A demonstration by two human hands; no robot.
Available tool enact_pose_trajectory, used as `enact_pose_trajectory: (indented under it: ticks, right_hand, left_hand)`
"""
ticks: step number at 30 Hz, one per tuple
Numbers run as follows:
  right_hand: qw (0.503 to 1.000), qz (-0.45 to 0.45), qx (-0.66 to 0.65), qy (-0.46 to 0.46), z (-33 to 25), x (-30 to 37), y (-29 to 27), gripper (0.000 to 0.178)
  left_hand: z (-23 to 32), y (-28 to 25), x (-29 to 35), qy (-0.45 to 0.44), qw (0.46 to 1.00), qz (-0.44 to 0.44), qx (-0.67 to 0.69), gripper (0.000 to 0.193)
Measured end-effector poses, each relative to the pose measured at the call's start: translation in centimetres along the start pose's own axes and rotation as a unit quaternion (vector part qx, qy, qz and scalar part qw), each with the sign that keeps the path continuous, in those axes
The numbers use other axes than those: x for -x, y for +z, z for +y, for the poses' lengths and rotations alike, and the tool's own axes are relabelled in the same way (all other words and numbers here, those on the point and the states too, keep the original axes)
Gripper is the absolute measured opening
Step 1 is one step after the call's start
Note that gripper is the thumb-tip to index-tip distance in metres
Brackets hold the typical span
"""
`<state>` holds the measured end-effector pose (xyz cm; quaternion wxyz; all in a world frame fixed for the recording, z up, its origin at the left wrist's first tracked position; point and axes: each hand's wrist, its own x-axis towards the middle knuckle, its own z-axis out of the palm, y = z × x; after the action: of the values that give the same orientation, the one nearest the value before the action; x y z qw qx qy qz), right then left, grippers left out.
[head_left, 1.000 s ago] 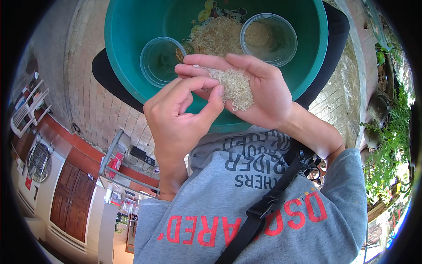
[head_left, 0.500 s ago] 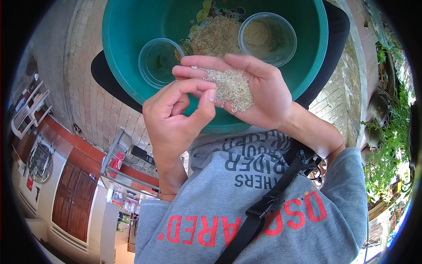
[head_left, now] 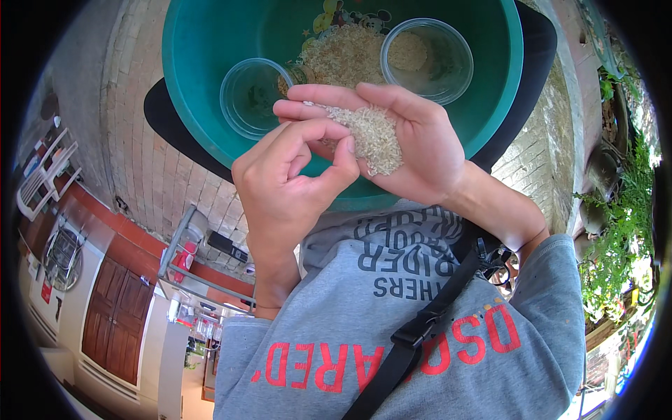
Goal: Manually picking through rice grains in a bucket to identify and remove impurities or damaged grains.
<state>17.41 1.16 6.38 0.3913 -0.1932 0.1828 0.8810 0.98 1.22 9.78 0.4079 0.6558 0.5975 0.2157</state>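
Grey shirt: red & dark lettering, upside down here. Green tub w/ cartoon decal, holding loose grain & 2 clear cups. R hand palm up, fingers extended, thumb apart. L hand: thumb & index tips nearly meeting; can't tell if pinching a grain. Rice pile on R palm, just R of L fingertips, long axis slanting upper L to lower R.

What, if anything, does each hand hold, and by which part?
Right hand: rice, heaped on the palm, supported from beneath. Left hand: pinch-shaped at the heap's edge; whether it holds grains cannot be told.
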Motion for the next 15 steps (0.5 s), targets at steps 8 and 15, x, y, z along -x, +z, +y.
enact_pose_trajectory:
  ticks: [8, 15]
  right_hand:
    - [1.000, -0.012, -0.010, 0.013, 0.0, 0.0, -0.2, 0.057]
    - [0.999, -0.016, -0.028, 0.019, 0.0, 0.1, -0.1, 0.057]
  left_hand:
    - [-0.7, -0.8, 0.8, -0.057, 0.994, -0.008, 0.095, 0.016]
    - [-1.5, -1.2, 1.1, -0.061, 0.973, 0.005, 0.222, 0.013]
